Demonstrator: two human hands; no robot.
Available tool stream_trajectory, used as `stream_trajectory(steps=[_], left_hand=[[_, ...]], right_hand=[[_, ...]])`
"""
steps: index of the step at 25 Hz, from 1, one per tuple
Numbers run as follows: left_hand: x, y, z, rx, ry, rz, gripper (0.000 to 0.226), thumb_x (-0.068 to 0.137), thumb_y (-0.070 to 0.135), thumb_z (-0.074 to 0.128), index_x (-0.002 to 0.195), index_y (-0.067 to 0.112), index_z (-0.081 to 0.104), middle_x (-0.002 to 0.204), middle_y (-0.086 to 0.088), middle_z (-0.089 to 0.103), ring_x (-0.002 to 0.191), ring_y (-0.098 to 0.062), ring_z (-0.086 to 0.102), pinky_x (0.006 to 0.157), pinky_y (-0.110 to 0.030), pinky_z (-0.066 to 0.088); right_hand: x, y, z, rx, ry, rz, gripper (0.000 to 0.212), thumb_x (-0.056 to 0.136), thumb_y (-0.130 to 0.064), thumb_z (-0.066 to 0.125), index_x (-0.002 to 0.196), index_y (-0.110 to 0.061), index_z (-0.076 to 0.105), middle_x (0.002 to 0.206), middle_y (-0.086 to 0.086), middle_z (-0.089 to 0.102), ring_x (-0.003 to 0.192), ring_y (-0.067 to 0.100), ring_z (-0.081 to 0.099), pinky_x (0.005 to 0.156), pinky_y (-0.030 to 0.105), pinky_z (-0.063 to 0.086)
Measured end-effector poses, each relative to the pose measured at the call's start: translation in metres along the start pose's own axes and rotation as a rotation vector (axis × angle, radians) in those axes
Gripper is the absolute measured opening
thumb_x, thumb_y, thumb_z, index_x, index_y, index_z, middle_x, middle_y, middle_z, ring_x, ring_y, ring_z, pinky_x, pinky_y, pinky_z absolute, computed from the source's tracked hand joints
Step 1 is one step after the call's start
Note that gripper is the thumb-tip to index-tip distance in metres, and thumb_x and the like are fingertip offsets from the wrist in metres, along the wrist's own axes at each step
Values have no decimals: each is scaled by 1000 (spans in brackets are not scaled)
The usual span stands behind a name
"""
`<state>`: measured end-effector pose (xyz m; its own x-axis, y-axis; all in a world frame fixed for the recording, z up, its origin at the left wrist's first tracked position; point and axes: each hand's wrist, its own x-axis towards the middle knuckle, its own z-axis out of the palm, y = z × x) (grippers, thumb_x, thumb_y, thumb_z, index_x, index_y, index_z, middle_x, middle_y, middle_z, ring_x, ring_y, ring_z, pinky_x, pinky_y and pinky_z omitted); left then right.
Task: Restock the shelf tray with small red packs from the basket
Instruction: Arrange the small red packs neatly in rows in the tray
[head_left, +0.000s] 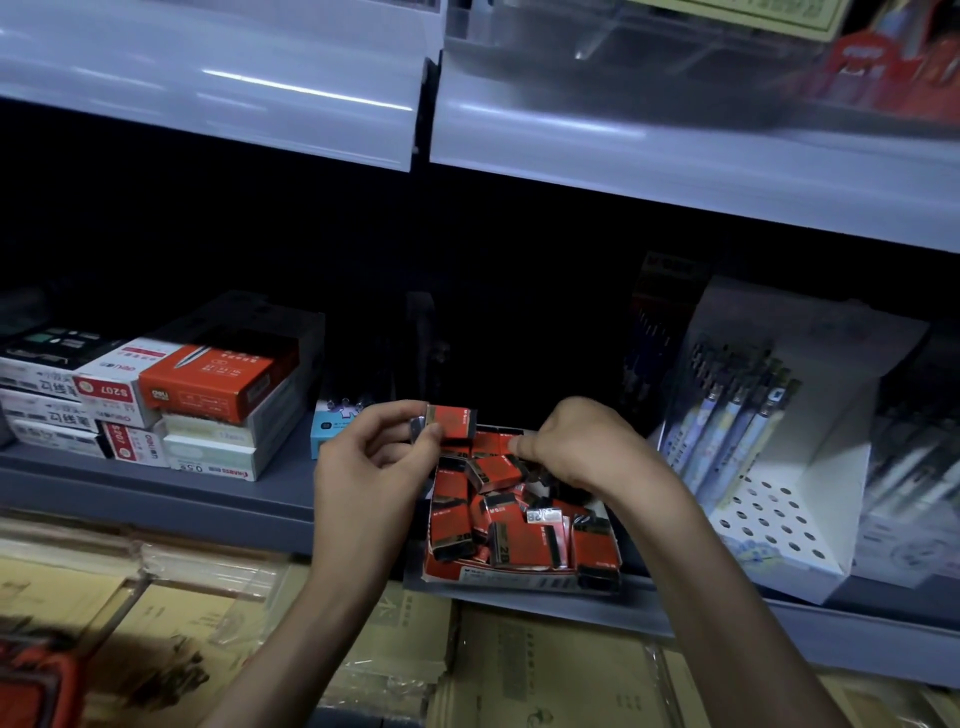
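**Hands at the shelf tray**

The left hand (374, 467) pinches one small red rectangular pack with a black-and-gold band (451, 420) just above the tray's rear. The shallow red-and-white card tray (498, 578) sits on the grey shelf (156, 493), holding a jumbled heap of glossy matching packs (501, 522), roughly a dozen. The right hand (582, 447) curls into the heap; whether it grips one cannot be told.

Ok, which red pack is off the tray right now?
The red pack pinched in the left hand above the tray, at its far left corner; the rest lie jumbled inside it.
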<state>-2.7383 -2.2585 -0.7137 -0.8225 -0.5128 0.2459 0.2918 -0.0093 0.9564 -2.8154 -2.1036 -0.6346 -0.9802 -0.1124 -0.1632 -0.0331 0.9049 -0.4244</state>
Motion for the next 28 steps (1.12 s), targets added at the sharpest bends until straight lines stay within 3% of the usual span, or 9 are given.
stream_trajectory(steps=[5, 9, 11, 15, 19, 22, 24, 26, 28], left_hand=[[0, 0, 1, 3, 5, 0, 17, 90, 14, 77, 107, 18, 75, 92, -11, 76, 86, -31, 74, 73, -37, 63], [0, 0, 1, -3, 2, 0, 17, 90, 14, 77, 106, 18, 75, 91, -10, 76, 87, -33, 73, 74, -40, 62], [0, 0, 0, -5, 1, 3, 17, 90, 14, 77, 106, 18, 75, 91, -9, 77, 86, -32, 73, 74, -39, 63], [0, -1, 0, 8, 0, 2, 17, 90, 15, 77, 106, 20, 75, 93, -10, 76, 86, -30, 74, 74, -38, 64], [0, -1, 0, 12, 4, 4, 17, 90, 15, 77, 106, 20, 75, 94, -10, 76, 87, -32, 74, 75, -40, 64], [0, 0, 1, 1, 6, 0, 17, 90, 14, 77, 106, 19, 75, 94, -10, 76, 87, -33, 73, 75, -41, 63], [0, 0, 0, -8, 10, -1, 16, 90, 13, 77, 106, 18, 75, 92, -10, 76, 86, -31, 74, 73, -36, 63], [0, 1, 1, -10, 7, -2, 16, 90, 13, 77, 105, 19, 75, 92, -9, 76, 85, -29, 74, 72, -35, 63], [0, 1, 1, -10, 6, -4, 16, 90, 14, 77, 104, 19, 75, 91, -8, 77, 84, -27, 75, 71, -34, 64]], right_hand=[[-4, 2, -5, 5, 16, -15, 40, 93, -47, 66, 77, -11, 68, 71, 3, 64, 67, 20, 61, 63, 28, 48], [-6, 9, -13, 110, 65, -66, 29, 97, -33, 54, 100, -10, 72, 97, 8, 73, 88, 24, 67, 79, 34, 54], [-8, 11, -17, 184, 42, -78, 25, 99, -30, 50, 105, -15, 69, 97, 7, 70, 81, 20, 63, 69, 32, 48], [-11, 18, -25, 347, -25, -124, 17, 99, -10, 52, 108, -13, 66, 85, 11, 68, 73, 18, 58, 70, 34, 47], [-16, 21, -23, 138, 26, -219, 33, 99, -6, 45, 103, -26, 71, 90, -3, 68, 62, 6, 55, 55, 21, 42], [-14, 24, -14, -52, 86, -252, 26, 104, -26, 48, 110, -26, 73, 106, -4, 70, 87, 11, 63, 78, 30, 54], [-13, 26, -12, -99, 49, -257, 27, 101, -35, 59, 123, -25, 69, 121, -3, 69, 105, 16, 64, 91, 32, 53], [-12, 27, -11, -159, -29, -259, 46, 93, -35, 72, 137, -25, 61, 137, -3, 61, 119, 16, 60, 96, 28, 49], [-10, 26, -10, -187, -53, -250, 59, 84, -34, 82, 138, -26, 59, 138, -4, 59, 120, 17, 59, 95, 27, 50]])
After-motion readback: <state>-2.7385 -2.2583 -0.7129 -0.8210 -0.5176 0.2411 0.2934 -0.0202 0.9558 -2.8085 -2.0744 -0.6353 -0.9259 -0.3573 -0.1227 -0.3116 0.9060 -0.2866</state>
